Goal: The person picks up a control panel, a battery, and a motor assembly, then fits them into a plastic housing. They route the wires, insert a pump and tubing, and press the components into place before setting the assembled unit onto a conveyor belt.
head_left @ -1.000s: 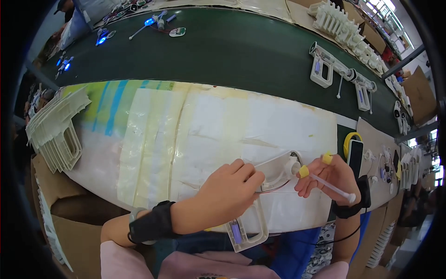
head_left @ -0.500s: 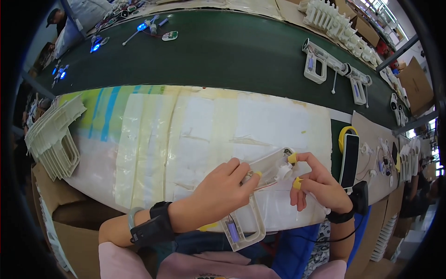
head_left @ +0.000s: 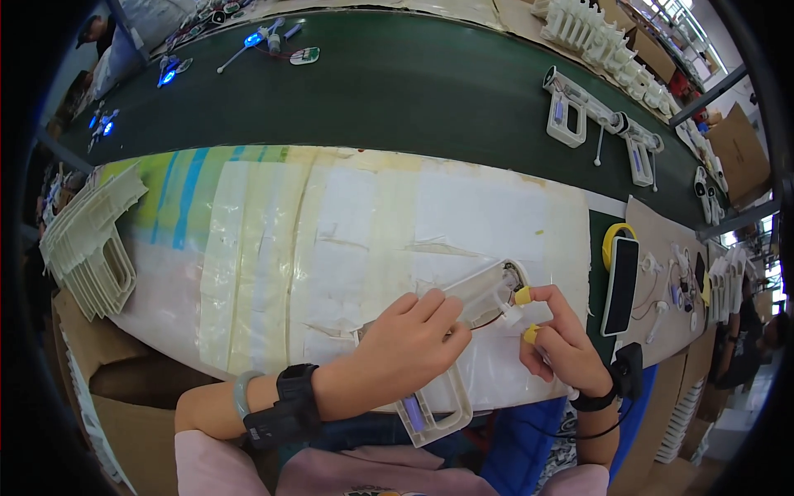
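My left hand point(head_left: 411, 347) presses down on a translucent white plastic gun-shaped housing point(head_left: 475, 302) that lies on the taped white work surface point(head_left: 331, 240). Its handle point(head_left: 434, 409) with a purple part inside juts toward me over the table edge. My right hand point(head_left: 562, 343), with yellow finger cots on thumb and forefinger, pinches a small white part at the housing's round front end point(head_left: 511, 293).
A green conveyor belt point(head_left: 397, 83) runs behind, carrying two assembled white housings point(head_left: 566, 112) and lit blue parts point(head_left: 248, 41). White shells are stacked at left point(head_left: 87, 240). A black phone on a yellow ring point(head_left: 622, 281) and small parts lie right.
My right hand has moved left from beside the housing, where it held a white rod, to the housing's front end. My left hand stays on the housing, which has shifted slightly.
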`<move>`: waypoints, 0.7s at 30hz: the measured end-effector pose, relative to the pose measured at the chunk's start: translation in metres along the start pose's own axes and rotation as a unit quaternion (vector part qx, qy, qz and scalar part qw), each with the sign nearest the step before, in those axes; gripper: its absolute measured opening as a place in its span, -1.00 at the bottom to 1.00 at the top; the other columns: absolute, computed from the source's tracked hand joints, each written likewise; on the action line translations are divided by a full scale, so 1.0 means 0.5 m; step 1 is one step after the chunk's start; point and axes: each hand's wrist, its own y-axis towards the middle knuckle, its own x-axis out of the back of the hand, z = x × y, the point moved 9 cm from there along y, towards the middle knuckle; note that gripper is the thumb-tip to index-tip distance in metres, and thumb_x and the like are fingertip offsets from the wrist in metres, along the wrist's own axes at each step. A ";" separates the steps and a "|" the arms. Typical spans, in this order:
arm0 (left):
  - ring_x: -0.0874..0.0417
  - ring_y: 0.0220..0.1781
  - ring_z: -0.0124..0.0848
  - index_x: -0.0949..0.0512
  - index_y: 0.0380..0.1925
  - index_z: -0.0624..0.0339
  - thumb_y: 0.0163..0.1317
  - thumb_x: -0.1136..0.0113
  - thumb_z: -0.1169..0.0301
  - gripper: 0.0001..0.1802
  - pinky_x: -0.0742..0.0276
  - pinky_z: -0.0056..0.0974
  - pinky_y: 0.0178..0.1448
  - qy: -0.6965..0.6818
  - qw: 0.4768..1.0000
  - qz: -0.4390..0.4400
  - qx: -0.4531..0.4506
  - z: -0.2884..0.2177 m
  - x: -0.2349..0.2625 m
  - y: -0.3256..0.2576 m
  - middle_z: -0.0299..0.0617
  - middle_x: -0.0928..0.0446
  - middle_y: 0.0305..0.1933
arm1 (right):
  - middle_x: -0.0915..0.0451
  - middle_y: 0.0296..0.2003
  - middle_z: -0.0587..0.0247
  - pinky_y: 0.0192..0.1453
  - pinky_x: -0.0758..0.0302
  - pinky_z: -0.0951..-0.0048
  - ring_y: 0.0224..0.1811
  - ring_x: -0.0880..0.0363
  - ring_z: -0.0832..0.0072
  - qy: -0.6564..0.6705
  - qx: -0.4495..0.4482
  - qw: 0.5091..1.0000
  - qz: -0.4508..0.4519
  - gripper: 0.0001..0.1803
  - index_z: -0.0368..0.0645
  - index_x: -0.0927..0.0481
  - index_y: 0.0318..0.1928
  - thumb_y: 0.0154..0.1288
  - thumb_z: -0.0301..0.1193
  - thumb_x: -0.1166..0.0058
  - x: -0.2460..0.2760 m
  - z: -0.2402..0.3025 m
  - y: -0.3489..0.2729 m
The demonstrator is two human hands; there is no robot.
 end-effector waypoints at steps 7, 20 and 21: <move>-0.53 0.04 -0.13 -0.48 -0.40 0.30 -0.03 -0.21 0.49 -0.82 -0.50 -0.17 0.04 0.043 0.998 -0.044 0.028 -0.001 0.005 0.026 -0.01 -0.45 -0.14 | -0.43 -0.66 0.22 -0.64 -0.15 0.63 -0.74 -0.21 0.64 0.028 0.061 0.997 -0.027 -0.61 -0.09 -0.08 0.17 0.35 -0.61 0.38 -0.021 -0.031 0.002; -0.62 -0.02 0.00 -0.45 -0.31 0.37 -0.04 -0.30 0.49 -0.70 -0.60 -0.16 0.05 -0.047 0.991 -0.064 0.105 0.041 -0.004 0.004 0.20 -0.52 -0.01 | -0.53 -0.61 0.13 -0.57 -0.45 0.28 -0.65 -0.54 0.23 -0.416 0.337 0.808 -0.247 -0.65 -0.27 -0.60 -0.10 0.02 -0.56 -0.22 -0.061 -0.028 0.008; -0.62 0.00 -0.01 -0.46 -0.30 0.36 -0.02 -0.30 0.48 -0.70 -0.59 -0.16 0.05 -0.033 0.993 -0.055 0.100 0.040 -0.002 0.004 0.20 -0.52 0.00 | -0.51 -0.64 0.15 -0.57 -0.44 0.30 -0.67 -0.53 0.25 -0.414 0.325 0.809 -0.260 -0.62 -0.28 -0.61 -0.07 0.01 -0.56 -0.22 -0.059 -0.033 0.007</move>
